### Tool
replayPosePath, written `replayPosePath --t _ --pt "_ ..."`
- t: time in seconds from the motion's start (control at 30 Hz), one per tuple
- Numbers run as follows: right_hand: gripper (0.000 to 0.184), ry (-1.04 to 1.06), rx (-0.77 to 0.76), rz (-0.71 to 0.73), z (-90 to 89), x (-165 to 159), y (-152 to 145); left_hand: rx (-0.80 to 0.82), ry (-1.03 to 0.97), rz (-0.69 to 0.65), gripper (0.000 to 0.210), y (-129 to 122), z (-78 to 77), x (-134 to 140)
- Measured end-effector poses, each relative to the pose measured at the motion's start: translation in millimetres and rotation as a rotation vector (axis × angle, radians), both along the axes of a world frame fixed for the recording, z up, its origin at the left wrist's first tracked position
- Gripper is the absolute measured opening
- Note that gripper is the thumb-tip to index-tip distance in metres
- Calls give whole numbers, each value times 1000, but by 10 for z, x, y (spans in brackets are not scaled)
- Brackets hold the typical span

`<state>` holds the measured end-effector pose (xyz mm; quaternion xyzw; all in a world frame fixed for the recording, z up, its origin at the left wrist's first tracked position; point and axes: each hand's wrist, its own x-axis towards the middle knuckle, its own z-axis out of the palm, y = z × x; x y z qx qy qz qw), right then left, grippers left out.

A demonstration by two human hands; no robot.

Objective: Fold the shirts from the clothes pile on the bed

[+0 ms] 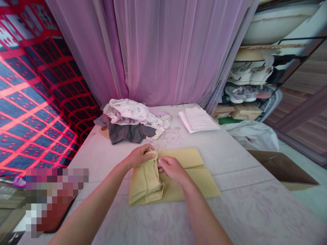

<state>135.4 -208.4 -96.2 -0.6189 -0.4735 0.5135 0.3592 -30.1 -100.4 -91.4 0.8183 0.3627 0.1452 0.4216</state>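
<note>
A pale yellow cloth, apparently a garment, lies folded in creased layers on the bed-like surface. Beneath it and to the right stretches a flat yellow panel with a straight crease across it; I cannot tell whether both are one piece. My left hand grips the far edge of the folded cloth between thumb and fingers. Close beside it, my right hand is closed, its fingertips pinching the bunched right edge of the same cloth. What lies under the right fingers is partly hidden.
Beyond my hands a heap of clothes lies at the back left, and a folded striped cloth at the back right. A purple curtain hangs behind. To the right are a shoe rack and an open cardboard box.
</note>
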Motion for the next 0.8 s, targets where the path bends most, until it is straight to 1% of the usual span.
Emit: replayPosePath --t 0.07,0.17,0.23,0.33,0.4,0.47,0.57,0.6,0.7,0.8 --pt "24 -98 -39 -2 -5 99 -8 182 146 59 32 -55 -77 60" --pt "24 -205 -41 19 -20 164 -17 462 314 85 34 -154 -140 105" --pt "26 -269 -21 35 -21 166 -22 603 348 114 35 -211 -119 102" --pt "28 -356 15 54 20 150 -35 727 289 167 33 -303 -5 54" --pt "29 -386 27 68 81 149 -56 736 220 184 24 -412 73 -12" --pt "30 -411 29 84 159 157 -100 671 169 147 20 -580 103 -105" --pt "29 -431 12 126 259 153 -233 556 140 -8 20 -891 36 -270" --pt "28 -436 4 145 278 140 -295 550 142 -20 22 -989 -3 -318" --pt "27 -472 12 171 285 54 -498 587 158 40 36 -1206 -99 -395" --pt "39 -558 54 158 233 -68 -657 639 209 81 37 -1301 -114 -358"
